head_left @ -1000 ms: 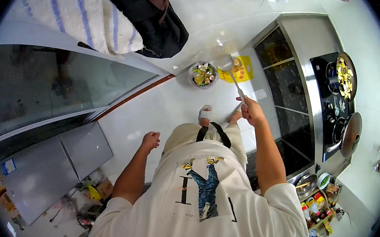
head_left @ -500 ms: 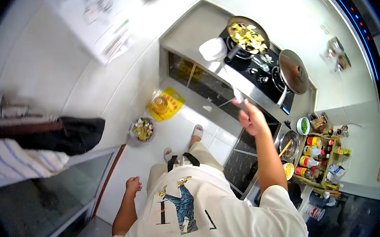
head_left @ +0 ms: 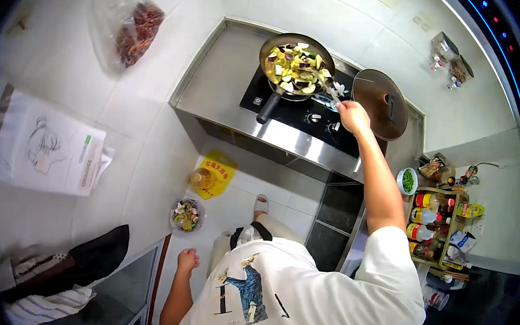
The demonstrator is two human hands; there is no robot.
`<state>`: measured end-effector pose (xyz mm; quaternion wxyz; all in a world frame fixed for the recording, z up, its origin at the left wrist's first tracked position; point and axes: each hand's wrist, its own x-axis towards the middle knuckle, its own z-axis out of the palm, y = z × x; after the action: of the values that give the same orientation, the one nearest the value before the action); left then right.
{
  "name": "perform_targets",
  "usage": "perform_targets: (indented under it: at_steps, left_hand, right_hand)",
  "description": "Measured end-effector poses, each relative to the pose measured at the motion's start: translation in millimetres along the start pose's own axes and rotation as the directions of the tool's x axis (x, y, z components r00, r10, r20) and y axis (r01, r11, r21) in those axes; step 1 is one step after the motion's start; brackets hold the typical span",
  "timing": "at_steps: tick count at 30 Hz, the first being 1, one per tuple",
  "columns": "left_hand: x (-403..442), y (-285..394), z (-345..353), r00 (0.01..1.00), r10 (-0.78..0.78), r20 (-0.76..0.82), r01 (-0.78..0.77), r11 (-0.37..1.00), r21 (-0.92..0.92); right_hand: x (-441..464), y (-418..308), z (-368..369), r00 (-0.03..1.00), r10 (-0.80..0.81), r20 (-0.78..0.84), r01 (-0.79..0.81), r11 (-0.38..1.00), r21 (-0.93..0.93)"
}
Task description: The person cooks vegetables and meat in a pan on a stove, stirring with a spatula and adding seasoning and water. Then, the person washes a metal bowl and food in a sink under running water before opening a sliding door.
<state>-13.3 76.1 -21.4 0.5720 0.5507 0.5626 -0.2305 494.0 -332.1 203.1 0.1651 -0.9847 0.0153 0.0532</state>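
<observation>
My right hand [head_left: 353,117] is closed around the handle of a cooking spatula [head_left: 330,91], which reaches into the frying pan [head_left: 276,44] on the left burner. Chopped pieces [head_left: 293,69], pale, yellowish and purple-skinned like eggplant, fill the pan. The spatula's blade is partly hidden among them. Toward the lower left sticks out the pan's black handle [head_left: 269,106]. My left hand [head_left: 188,260] hangs low by my side, fingers curled, with nothing visible in it.
A brown-lidded pan [head_left: 379,105] occupies the right burner. On the right are a bowl of chopped greens [head_left: 407,181] and a rack of sauce bottles [head_left: 452,229]. On the floor stand an oil jug [head_left: 201,178], a yellow bag [head_left: 219,174] and a scrap-filled bin [head_left: 187,215].
My right hand has moved from in front of the stove up to the pan, bringing the spatula into the food. The white container beside the pan no longer shows. My view has shifted.
</observation>
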Motion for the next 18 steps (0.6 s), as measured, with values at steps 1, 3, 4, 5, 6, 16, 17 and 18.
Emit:
perform_targets:
  at_steps: [1, 3, 4, 5, 6, 16, 17, 18]
  left_hand:
    - [1, 12, 8, 1.000, 0.000, -0.001, 0.000, 1.000, 0.004]
    - [5, 44, 31, 0.996, 0.065, 0.054, -0.065, 0.998, -0.018]
    - [0, 70, 45, 0.991, 0.116, 0.065, -0.117, 0.993, 0.021]
    - [-3, 100, 61, 0.984, 0.163, 0.078, -0.167, 0.984, 0.059]
    - [-1, 125, 79, 0.965, 0.230, 0.127, -0.233, 0.972, 0.011]
    - [-32, 379, 244, 0.749, 0.559, 0.356, -0.575, 0.815, -0.071]
    - [-35, 390, 254, 0.739, 0.553, 0.385, -0.559, 0.822, -0.106]
    - [-35, 396, 260, 0.729, 0.546, 0.413, -0.541, 0.829, -0.141]
  right_hand:
    - [5, 2, -6, 0.999, 0.026, 0.032, -0.027, 0.999, 0.026]
    - [7, 5, -29, 1.000, -0.017, 0.017, 0.017, 1.000, 0.016]
    - [9, 15, -40, 0.999, -0.038, -0.003, 0.038, 0.999, 0.030]
    - [9, 14, -58, 1.000, -0.017, 0.012, 0.017, 1.000, 0.006]
    - [9, 13, -76, 1.000, 0.005, 0.027, -0.005, 1.000, -0.018]
    - [58, 8, -96, 0.990, -0.133, 0.044, 0.140, 0.900, -0.412]
    - [51, 5, -102, 0.994, -0.111, 0.022, 0.111, 0.925, -0.362]
    - [45, 3, -107, 0.996, -0.087, 0.004, 0.084, 0.947, -0.311]
